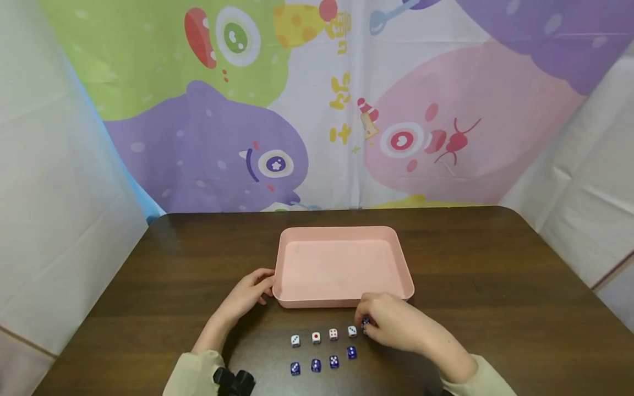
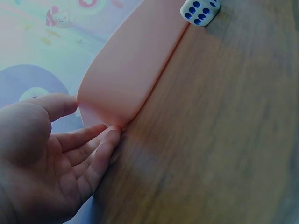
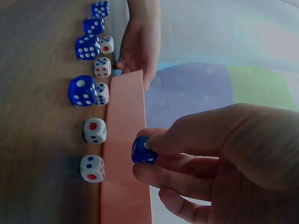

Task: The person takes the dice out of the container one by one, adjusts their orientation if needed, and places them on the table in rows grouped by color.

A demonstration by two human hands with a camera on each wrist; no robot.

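Between its thumb and fingers my right hand (image 1: 393,323) pinches a blue die (image 3: 144,150), partly covered by the fingers in the head view. That hand hovers by the near right side of a pink tray (image 1: 342,303). My left hand (image 1: 247,294) rests against the tray's left side near its front corner. In the left wrist view, its thumb touches the rim and its extended fingertips touch low on the corner. In front of the tray stand a row of white dice (image 1: 316,338) and, nearer me, a row of blue dice (image 1: 316,365).
The brown wooden table (image 1: 470,264) carries everything. A cartoon-printed cloth (image 1: 322,110) hangs behind its far edge, with white cloth on both sides. A black device (image 1: 235,381) sits on my left wrist.
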